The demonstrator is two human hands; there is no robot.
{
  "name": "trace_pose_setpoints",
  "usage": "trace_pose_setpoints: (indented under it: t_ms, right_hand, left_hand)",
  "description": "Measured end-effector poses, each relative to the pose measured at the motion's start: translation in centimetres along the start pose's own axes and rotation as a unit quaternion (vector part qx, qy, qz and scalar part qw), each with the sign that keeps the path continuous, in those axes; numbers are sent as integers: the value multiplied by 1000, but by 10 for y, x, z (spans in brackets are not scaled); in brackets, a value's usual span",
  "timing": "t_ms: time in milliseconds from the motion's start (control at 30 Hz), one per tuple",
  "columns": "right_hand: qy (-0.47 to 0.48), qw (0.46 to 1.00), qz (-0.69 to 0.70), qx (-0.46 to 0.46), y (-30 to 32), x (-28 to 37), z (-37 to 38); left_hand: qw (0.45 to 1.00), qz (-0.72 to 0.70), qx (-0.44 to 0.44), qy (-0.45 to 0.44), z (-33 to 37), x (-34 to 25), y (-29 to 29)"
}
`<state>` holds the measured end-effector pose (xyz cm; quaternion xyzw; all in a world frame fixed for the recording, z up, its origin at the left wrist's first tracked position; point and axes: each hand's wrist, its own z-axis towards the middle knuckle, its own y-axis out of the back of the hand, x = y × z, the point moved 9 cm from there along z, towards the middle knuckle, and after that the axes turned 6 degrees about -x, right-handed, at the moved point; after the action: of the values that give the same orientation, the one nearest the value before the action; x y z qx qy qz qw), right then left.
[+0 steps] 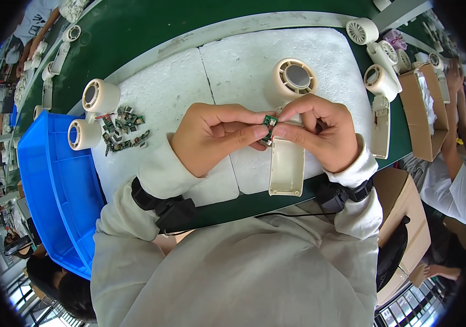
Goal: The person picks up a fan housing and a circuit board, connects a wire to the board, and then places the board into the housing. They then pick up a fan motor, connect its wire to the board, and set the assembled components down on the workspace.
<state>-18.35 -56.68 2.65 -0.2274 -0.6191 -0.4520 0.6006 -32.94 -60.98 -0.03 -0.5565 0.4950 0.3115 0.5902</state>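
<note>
Between the fingertips of both hands is a small green circuit board (269, 121) with a pale connector on it. My left hand (214, 136) pinches it from the left with thumb and forefinger. From the other side my right hand (320, 131) closes thumb and forefinger on its right edge; any wire there is too small to make out. Just beneath my right fingers lies a cream handheld fan, its open handle shell (287, 169) pointing toward me and its round head (295, 77) beyond my hands. Part of its neck is hidden by my right hand.
Loose circuit boards (124, 129) lie in a pile on the white foam sheet (162, 82), beside two cream fan heads (101, 96). A blue bin (58, 180) stands at the left. More fan bodies (380, 79) and a cardboard box (421, 117) sit at the right, where another person (454, 180) works.
</note>
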Motion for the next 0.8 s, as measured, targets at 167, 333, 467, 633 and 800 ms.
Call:
trace_pose_setpoints:
  t_ms: [167, 333, 467, 633, 800]
  right_hand:
    - [-16, 1000, 11, 10, -2, -3, -2]
    - [-11, 1000, 12, 10, -2, -3, -1]
    - [-11, 1000, 8, -2, 0, -1, -2]
    - [3, 995, -82, -63, 7, 6, -2]
    - [188, 973, -131, -16, -10, 29, -6]
  left_hand:
    - [999, 32, 23, -31, -2, -4, -3]
    - [998, 31, 36, -34, -2, -6, -7]
    - [999, 20, 28, -30, -3, -7, -9]
    - [997, 58, -39, -23, 1, -4, -2]
    - [995, 68, -72, -21, 0, -2, 5]
